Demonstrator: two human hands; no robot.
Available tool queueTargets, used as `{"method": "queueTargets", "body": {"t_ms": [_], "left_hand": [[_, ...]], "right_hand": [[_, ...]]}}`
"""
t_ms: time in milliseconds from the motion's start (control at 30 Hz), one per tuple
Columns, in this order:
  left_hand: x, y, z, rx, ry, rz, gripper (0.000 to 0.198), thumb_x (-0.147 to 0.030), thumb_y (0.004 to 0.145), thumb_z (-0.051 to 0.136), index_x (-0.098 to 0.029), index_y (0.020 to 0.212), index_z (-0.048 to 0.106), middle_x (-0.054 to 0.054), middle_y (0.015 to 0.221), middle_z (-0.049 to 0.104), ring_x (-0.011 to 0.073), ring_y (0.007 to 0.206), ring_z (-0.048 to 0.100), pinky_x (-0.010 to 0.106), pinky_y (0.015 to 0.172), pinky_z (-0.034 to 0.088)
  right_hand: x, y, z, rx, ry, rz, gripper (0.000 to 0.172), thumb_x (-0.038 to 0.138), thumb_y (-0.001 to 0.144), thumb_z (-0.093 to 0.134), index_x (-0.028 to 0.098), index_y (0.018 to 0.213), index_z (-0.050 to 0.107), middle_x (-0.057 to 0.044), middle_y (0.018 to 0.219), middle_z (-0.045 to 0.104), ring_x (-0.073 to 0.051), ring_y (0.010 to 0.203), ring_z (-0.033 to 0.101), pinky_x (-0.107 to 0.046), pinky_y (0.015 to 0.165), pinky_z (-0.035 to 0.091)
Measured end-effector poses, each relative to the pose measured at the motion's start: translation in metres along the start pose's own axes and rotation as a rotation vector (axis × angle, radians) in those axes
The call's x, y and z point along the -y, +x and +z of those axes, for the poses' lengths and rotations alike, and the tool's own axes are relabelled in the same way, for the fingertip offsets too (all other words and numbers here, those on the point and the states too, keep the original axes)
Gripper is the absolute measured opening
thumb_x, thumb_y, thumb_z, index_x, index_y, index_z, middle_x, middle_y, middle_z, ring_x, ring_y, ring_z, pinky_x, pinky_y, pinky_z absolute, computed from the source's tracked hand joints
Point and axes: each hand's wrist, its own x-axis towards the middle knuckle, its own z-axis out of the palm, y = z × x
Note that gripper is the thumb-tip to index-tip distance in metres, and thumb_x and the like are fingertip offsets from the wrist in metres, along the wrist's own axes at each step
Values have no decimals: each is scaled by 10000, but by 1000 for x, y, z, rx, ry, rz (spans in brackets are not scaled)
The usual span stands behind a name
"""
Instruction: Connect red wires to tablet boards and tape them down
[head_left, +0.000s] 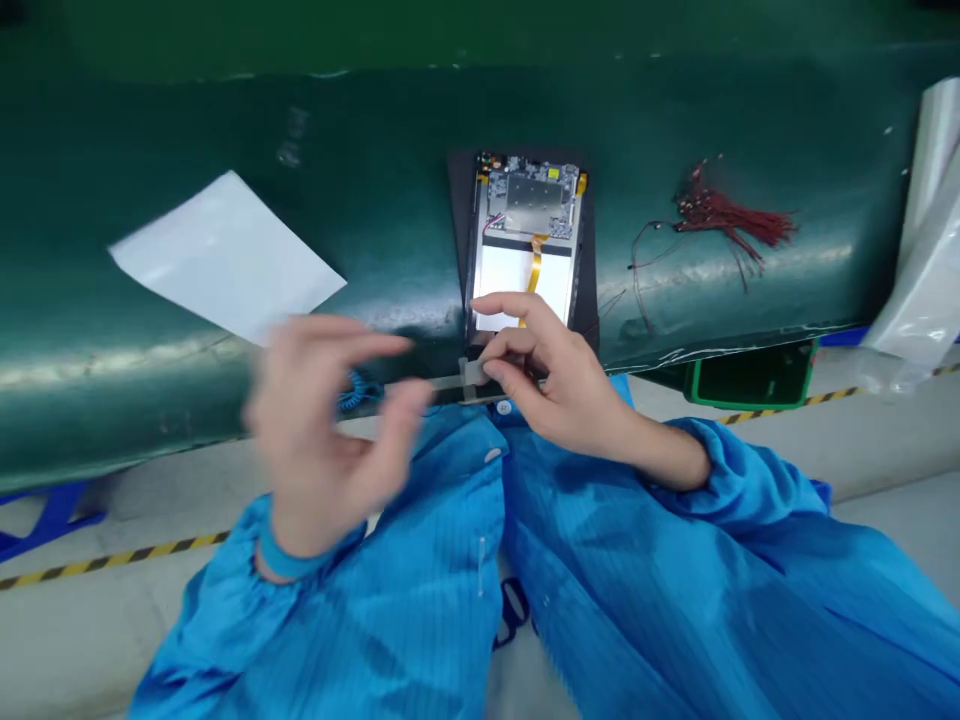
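Observation:
An opened tablet lies before me, its circuit board at the far end and an orange ribbon cable running over its pale lower part. My right hand is over its near end, thumb and fingertips pinched on a translucent strip of tape. That strip stretches leftward past the tablet's near edge. To the left, my left hand is smeared by motion, with thumb and forefinger apart and nothing visible between them. A dark sheet or pad lies beneath the tablet.
A white sheet lies left on the green mat. Right of the tablet are a bundle of red wires and a loose wire. Clear plastic bags hang at the far right edge, and a green bin sits below the table edge.

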Motion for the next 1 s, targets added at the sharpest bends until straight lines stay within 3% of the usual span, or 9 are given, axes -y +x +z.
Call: {"method": "queueTargets", "body": {"t_ms": [67,100,167,267,333,467,733,900,1000], "left_hand": [[-15,5,20,89,-92,7,112,-337,954,689,-228,937,670,16,900,697,203,863,670,383,832,533],[-18,10,29,126,-136,-4,130,-309,964,668,-222,869,656,-6,816,683,167,761,645,350,787,527],[-18,18,41,154,-208,-54,168,-270,976,642,-215,817,637,-25,753,670,133,682,606,310,746,515],[-9,25,50,270,-315,-110,177,-288,955,669,-208,799,644,-25,731,676,124,661,597,271,678,500],[-3,26,55,341,-359,-126,160,-288,945,671,-205,808,659,-23,729,683,124,661,606,258,649,493],[6,26,64,305,-373,-160,126,-273,938,656,-201,836,674,-20,734,685,117,650,604,253,645,491],[10,31,66,355,-450,-237,147,-311,911,686,-191,828,698,-8,693,694,125,605,626,245,575,495],[19,24,72,166,-237,-179,144,-300,967,649,-211,997,757,-7,748,739,132,651,680,267,670,536],[28,20,76,50,-103,-21,131,-264,971,641,-203,972,757,22,828,758,156,719,691,299,707,539]], "right_hand": [[2,-1,3,-4,-29,2,453,184,1001,509,253,1446,468,19,890,683,-119,719,620,-282,715,533],[3,-2,3,-25,-43,10,439,189,995,524,250,1429,491,14,907,693,-117,719,617,-277,711,525],[1,-5,-1,-86,-67,36,341,212,982,566,233,1322,581,-2,937,712,-116,736,615,-267,701,505],[-5,-8,-10,-134,-85,108,105,273,967,627,190,1002,682,-12,859,704,-112,708,586,-252,660,462],[-11,-10,-14,-127,-81,172,166,309,965,644,175,873,677,-2,768,671,-102,661,546,-245,633,431],[-20,-11,-16,-156,-67,233,223,365,964,654,167,864,674,3,739,646,-101,664,528,-240,625,406],[-21,-5,-18,-132,-56,280,204,358,922,688,167,849,696,-9,749,674,-103,644,528,-248,608,426],[-31,2,-18,-183,-85,310,191,335,911,684,162,831,696,-21,738,679,-120,661,562,-258,616,440],[-36,6,-17,-191,-99,317,169,314,901,685,163,826,695,-27,749,688,-130,679,589,-266,641,461]]}}
